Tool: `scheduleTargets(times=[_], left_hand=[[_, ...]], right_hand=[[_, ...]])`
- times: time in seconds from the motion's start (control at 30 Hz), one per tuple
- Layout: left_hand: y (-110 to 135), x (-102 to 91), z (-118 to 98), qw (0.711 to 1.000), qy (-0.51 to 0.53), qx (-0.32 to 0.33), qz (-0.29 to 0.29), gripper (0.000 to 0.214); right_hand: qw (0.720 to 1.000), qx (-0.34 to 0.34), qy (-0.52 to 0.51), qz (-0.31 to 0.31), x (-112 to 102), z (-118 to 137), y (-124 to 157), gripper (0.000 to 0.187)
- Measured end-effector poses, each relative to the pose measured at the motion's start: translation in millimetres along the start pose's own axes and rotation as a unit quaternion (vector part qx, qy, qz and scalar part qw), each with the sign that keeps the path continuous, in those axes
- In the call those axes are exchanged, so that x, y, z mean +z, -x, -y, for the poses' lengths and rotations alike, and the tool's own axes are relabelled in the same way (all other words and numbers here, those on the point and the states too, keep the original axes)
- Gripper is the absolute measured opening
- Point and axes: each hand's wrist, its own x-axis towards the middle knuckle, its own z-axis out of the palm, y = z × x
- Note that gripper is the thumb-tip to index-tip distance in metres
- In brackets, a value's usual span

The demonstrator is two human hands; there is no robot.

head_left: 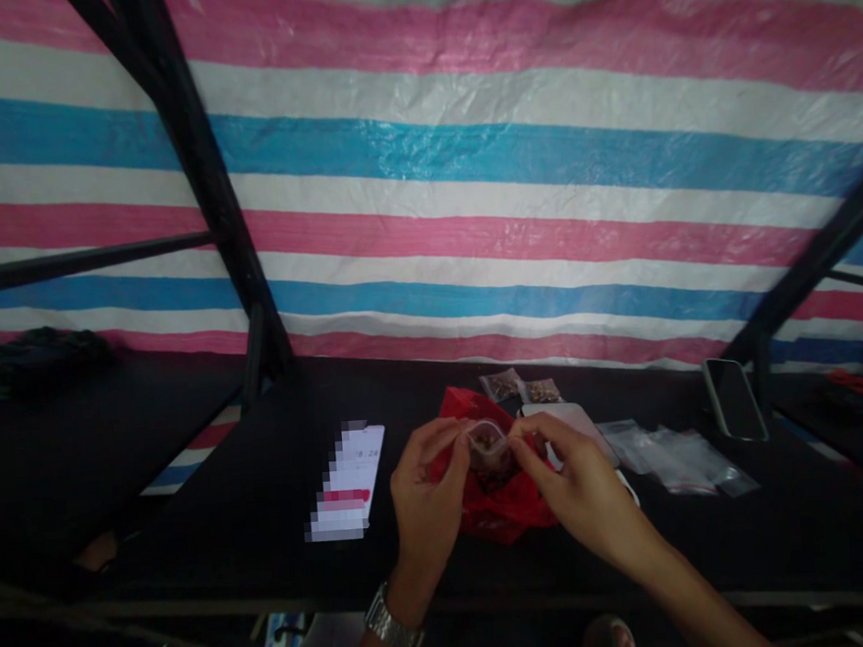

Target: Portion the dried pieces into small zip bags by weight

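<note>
A small clear zip bag (pixel 488 442) with its mouth spread apart is pinched between my two hands. Small brownish bits show inside it. My left hand (pixel 432 481), with a metal watch on the wrist, grips the left edge of the opening between thumb and finger. On the opposite edge, my right hand (pixel 571 476) pinches the bag in the same way. Beneath both hands lies a crumpled red plastic bag (pixel 500 521) holding dark small bits. Two filled small bags (pixel 505 385) rest just behind it on the black table.
A flat pale device (pixel 575 422) sits partly behind my right hand. Clear plastic bags (pixel 681 459) lie to its right, with a dark-screened phone (pixel 734 399) beyond. A lit phone (pixel 352 487) lies left. Black metal posts (pixel 204 182) stand before a striped sheet (pixel 500 151).
</note>
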Motion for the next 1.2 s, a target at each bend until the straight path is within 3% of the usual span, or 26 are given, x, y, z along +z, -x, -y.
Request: scheduleTargets(times=[0.17,0.27,0.37,0.47,0.53,0.6,0.67,0.73,0.83,0.9,0.97,1.07,1.2], left_hand=[[2,3.3,4,0.997,0.064,-0.047,0.009,0.025],[2,3.0,9,0.998,0.045,-0.051,0.012,0.028],[1,-1.6,17,0.997,-0.064,-0.010,0.036,0.021],[0,-7.3,24,0.966,-0.229,0.077,0.090,0.018],[0,-9.7,27,0.936,-0.322,0.118,0.080,0.022],[1,-11.0,31,0.913,-0.389,0.121,0.035,0.028],[1,-12.1,35,0.903,-0.419,0.097,0.004,0.036],[0,-13.5,39,0.912,-0.406,0.060,0.018,0.041],[-3,-16.4,45,0.941,-0.334,-0.011,0.050,0.045],[-4,-18.5,47,0.955,-0.290,-0.044,0.034,0.048],[-6,-20.9,47,0.963,-0.265,-0.045,0.002,0.050],[-9,-25.3,44,0.968,-0.247,-0.025,-0.038,0.047],[-12,-29.7,40,0.969,-0.228,0.001,-0.095,0.039]], right_hand=[[0.996,0.056,-0.066,0.006,-2,-11,-4,0.027],[0.991,0.099,-0.088,0.019,-18,-26,-10,0.032],[0.980,0.186,-0.061,-0.026,-46,-49,-16,0.036],[0.959,0.276,-0.020,-0.067,-72,-76,-19,0.036],[0.949,0.307,0.020,-0.065,-83,-91,-21,0.035],[0.948,0.304,0.065,-0.070,-87,-100,-21,0.031],[0.949,0.285,0.099,-0.098,-84,-101,-18,0.027],[0.955,0.256,0.107,-0.107,-73,-94,-8,0.027],[0.976,0.191,0.099,-0.023,-44,-73,19,0.034],[0.980,0.173,0.097,0.033,-21,-58,36,0.031],[0.982,0.160,0.094,0.046,1,-47,44,0.027],[0.986,0.140,0.070,0.059,21,-40,30,0.033],[0.993,0.105,0.049,0.007,22,-40,-11,0.039]])
